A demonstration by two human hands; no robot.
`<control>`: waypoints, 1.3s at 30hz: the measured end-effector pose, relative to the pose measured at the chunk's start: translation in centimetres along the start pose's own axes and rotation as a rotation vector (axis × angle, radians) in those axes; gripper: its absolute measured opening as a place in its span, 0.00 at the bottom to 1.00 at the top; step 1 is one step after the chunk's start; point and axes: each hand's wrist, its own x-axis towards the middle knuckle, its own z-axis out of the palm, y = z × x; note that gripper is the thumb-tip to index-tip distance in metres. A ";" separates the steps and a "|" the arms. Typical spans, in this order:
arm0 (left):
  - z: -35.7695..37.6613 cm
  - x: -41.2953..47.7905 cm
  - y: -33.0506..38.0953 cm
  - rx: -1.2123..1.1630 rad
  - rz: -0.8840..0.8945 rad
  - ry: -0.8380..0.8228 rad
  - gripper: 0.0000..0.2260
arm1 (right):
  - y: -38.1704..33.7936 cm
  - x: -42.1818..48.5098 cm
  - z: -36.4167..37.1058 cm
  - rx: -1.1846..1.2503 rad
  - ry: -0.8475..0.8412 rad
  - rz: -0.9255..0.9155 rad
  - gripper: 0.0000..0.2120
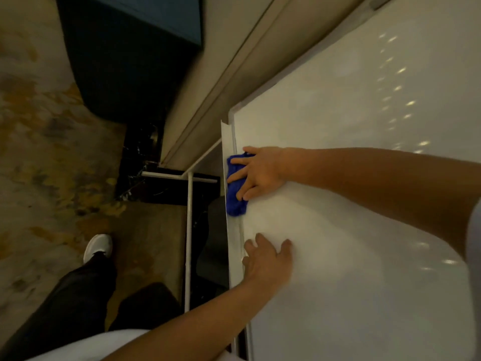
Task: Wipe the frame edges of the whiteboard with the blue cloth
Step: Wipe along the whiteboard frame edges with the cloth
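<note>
The whiteboard (364,178) fills the right of the head view, which is rolled sideways. Its pale frame edge (232,241) and narrow tray run up the picture beside it. A blue cloth (235,201) lies on this edge, close to the board's rounded corner. My left hand (256,173) comes in from the right and presses the cloth against the frame with spread fingers. My right hand (268,261) reaches in from the bottom and rests flat on the board just inside the frame, fingers apart and holding nothing.
White stand tubes (188,230) run beside the board's edge. My dark trouser leg and white shoe (98,247) stand on patterned carpet (39,152). A dark blue block (125,61) and a beige wall (234,48) lie beyond the corner.
</note>
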 end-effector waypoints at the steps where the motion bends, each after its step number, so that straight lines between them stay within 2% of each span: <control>1: -1.0 1.1 0.8 -0.021 -0.007 -0.002 0.33 | 1.6 0.3 -0.5 0.001 0.007 0.052 0.22; 3: -2.8 2.9 2.2 -0.048 -0.014 0.014 0.31 | 3.1 0.7 -1.0 -0.006 0.041 0.098 0.23; 8: -5.8 5.8 5.8 -0.080 0.003 0.005 0.26 | 2.3 0.9 0.1 0.031 0.065 -0.011 0.26; 12: -7.1 8.5 8.6 -0.024 -0.056 0.006 0.32 | 7.8 1.9 -1.1 0.060 0.091 -0.012 0.22; 14: -7.8 9.9 9.8 -0.035 -0.068 0.011 0.32 | 11.0 2.3 -2.0 0.025 0.124 0.038 0.20; 17: -9.3 12.7 11.4 -0.031 0.030 0.109 0.28 | 14.7 3.4 -2.7 0.022 0.091 0.149 0.21; 22: -12.2 18.3 15.2 0.125 0.171 0.435 0.15 | 16.7 5.3 -4.3 0.080 0.029 0.239 0.28; 25: -13.2 20.6 15.9 0.353 0.179 0.574 0.16 | 16.9 4.7 -5.0 0.181 -0.029 0.302 0.28; 26: -13.3 21.2 16.0 0.341 0.192 0.607 0.16 | 17.0 4.4 -5.1 0.208 -0.040 0.325 0.28; 28: -13.5 22.2 16.6 0.077 0.164 0.633 0.17 | 17.5 3.9 -5.5 0.281 -0.040 0.374 0.29; 30: -14.0 23.3 17.3 -0.334 0.031 0.547 0.18 | 18.0 2.9 -6.0 0.379 -0.024 0.429 0.28; 32: -14.6 23.8 17.6 -0.577 -0.165 0.250 0.19 | 18.1 1.9 -6.3 0.422 -0.037 0.486 0.27; 34: -15.2 23.7 17.3 -0.559 -0.198 -0.031 0.19 | 17.3 1.1 -6.6 0.431 -0.055 0.501 0.26; 35: -15.2 23.7 16.9 -0.558 -0.186 -0.083 0.18 | 16.9 0.9 -6.7 0.415 -0.060 0.500 0.26; 37: -14.8 23.7 17.1 -0.512 -0.176 -0.099 0.15 | 16.3 0.3 -6.7 0.402 -0.070 0.523 0.28; 39: -14.4 23.8 17.4 -0.459 -0.231 -0.020 0.18 | 15.3 -0.3 -6.5 0.389 -0.061 0.577 0.28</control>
